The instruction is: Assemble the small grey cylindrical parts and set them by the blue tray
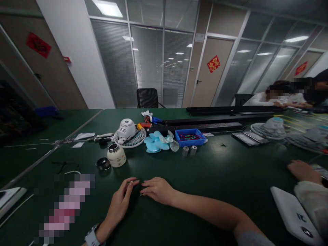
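The left hand (122, 197) and right hand (160, 191) nearly meet at the table's near middle. The left thumb and fingers come close together; the right fingers bend loosely, with a tiny piece (140, 194) at their tips, whether pinched I cannot tell. Farther off, fan parts lie unjoined: blue blades (153, 147) stand apart, right of the white housing (126, 128), which sits on its grille (140, 139).

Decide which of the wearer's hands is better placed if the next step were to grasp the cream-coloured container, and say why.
Probably the left hand. It is nearer the cream-coloured container, which stands on that side. The right hand is farther off, with the left hand roughly between.
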The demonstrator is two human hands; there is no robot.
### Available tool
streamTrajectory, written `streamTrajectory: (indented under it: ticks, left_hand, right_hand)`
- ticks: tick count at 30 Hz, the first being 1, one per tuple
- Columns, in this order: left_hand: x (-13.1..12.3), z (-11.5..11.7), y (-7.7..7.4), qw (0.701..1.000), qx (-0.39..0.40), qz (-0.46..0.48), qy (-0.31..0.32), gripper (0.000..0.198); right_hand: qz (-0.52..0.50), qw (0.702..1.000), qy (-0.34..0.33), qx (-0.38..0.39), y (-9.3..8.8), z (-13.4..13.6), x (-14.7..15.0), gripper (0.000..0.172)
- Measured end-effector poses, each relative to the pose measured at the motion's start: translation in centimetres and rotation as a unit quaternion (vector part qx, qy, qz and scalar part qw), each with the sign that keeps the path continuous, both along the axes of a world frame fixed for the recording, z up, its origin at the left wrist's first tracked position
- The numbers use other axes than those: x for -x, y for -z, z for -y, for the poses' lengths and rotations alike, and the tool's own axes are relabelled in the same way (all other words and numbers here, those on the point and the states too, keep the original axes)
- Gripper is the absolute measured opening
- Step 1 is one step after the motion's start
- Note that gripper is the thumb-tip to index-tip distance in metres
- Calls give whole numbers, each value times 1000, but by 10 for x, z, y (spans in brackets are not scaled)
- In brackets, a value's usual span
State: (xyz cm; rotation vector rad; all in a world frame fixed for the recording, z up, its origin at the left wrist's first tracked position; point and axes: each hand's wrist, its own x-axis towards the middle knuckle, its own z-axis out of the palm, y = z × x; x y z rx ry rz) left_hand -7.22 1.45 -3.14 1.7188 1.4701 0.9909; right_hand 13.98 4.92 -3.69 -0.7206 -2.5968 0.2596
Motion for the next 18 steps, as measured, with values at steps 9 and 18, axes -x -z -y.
streamTrajectory:
  ticks: [9, 18]
  left_hand:
    - [-5, 2, -6, 1000, -13, 17, 14, 36]
    - [-7, 3, -9, 1000, -13, -9, -4, 38]
  right_hand:
    - [0, 1000, 1, -22, 1, -2, 7, 36]
    - [-52, 997, 48, 16, -19, -5, -20, 26]
